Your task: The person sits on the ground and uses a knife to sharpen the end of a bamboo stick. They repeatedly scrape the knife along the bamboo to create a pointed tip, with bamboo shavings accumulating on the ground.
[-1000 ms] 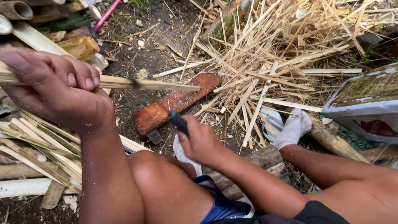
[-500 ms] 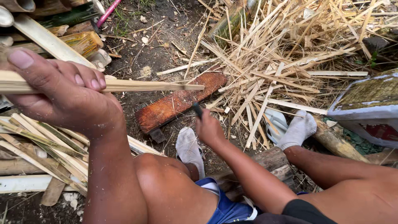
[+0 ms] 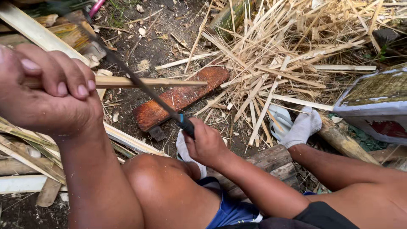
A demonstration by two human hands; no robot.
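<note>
Left hand (image 3: 51, 97) grips bamboo strip (image 3: 152, 82); right hand (image 3: 206, 143) holds knife (image 3: 140, 87) against it; shavings pile (image 3: 288, 55) large, slats (image 3: 25, 157) uncut.

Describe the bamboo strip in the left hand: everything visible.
The bamboo strip is a thin, pale tan split sliver, fibrous-looking and straight. It lies roughly level, its near end gripped in the left hand, its far tip free above the reddish wooden board. The long dark knife blade, held by the right hand, crosses it just beyond the fingers.
</note>
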